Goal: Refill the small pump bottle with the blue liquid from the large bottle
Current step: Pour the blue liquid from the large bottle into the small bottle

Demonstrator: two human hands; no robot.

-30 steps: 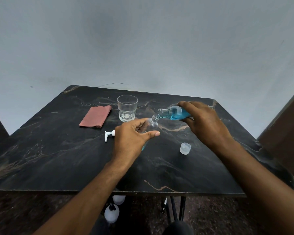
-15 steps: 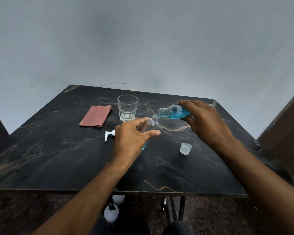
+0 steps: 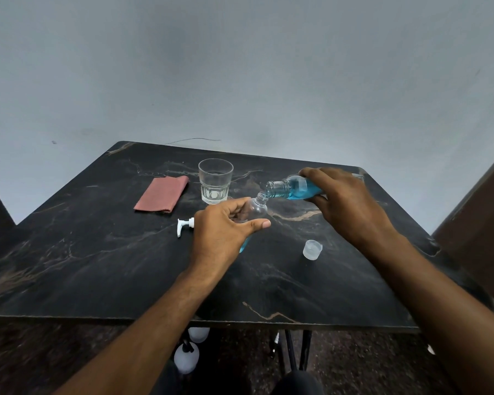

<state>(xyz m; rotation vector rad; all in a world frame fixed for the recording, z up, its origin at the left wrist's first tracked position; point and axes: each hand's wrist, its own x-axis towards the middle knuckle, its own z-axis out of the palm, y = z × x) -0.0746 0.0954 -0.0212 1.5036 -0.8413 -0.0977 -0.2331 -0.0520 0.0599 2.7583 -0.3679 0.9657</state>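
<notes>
My left hand (image 3: 223, 235) grips the small clear bottle (image 3: 255, 209), tilted with its open neck toward the right; blue liquid shows at its bottom below my palm. My right hand (image 3: 345, 203) holds the large bottle (image 3: 294, 188) nearly on its side, blue liquid inside, its open mouth just above the small bottle's neck. The white pump head (image 3: 184, 225) lies on the table left of my left hand. The large bottle's clear cap (image 3: 312, 249) stands on the table below my right hand.
A black marble-patterned table (image 3: 97, 266) carries a clear drinking glass (image 3: 215, 180) behind my left hand and a folded reddish cloth (image 3: 161, 194) at the back left. White bottles (image 3: 186, 356) stand on the floor under the table's front edge.
The large bottle's mouth has dipped slightly closer to the small bottle's neck. Both hands stay almost in place.
</notes>
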